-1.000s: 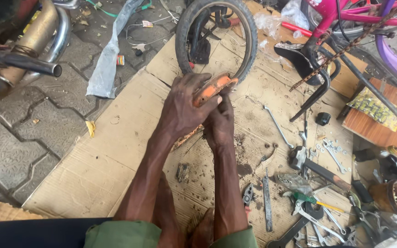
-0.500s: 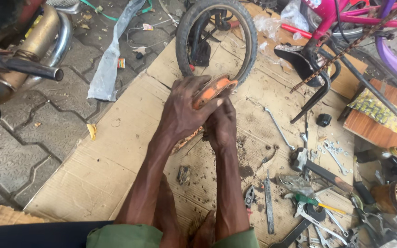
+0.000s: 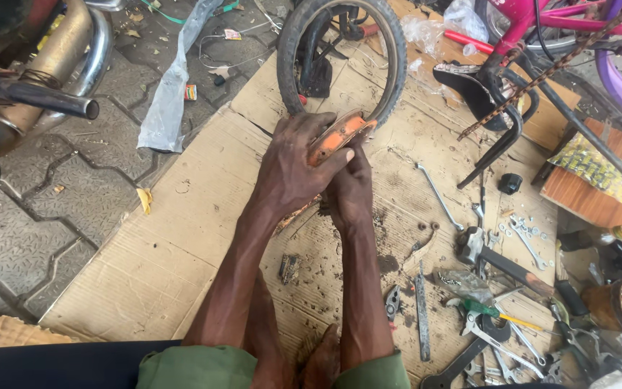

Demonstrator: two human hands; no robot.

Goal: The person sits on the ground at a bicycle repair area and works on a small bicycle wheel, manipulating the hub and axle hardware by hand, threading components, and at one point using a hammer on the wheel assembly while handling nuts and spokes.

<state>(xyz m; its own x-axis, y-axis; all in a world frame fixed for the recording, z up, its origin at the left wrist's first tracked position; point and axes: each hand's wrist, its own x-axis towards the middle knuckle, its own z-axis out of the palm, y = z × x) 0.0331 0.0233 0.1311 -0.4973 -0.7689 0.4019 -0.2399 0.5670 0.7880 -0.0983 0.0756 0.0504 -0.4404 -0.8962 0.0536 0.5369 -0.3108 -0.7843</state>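
Left hand [image 3: 293, 169] and right hand [image 3: 350, 191] both clasp a round orange metal wheel rim [image 3: 336, 137], just below the black rubber tyre [image 3: 340, 54], over the flattened brown cardboard sheet [image 3: 145, 252].

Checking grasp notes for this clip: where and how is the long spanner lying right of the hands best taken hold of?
Grip the long spanner mid-shank, coming from above with fingers across its width. It lies flat on the cardboard, slanted, and the thin straight shank has bare space on both sides, apart from the right hand.
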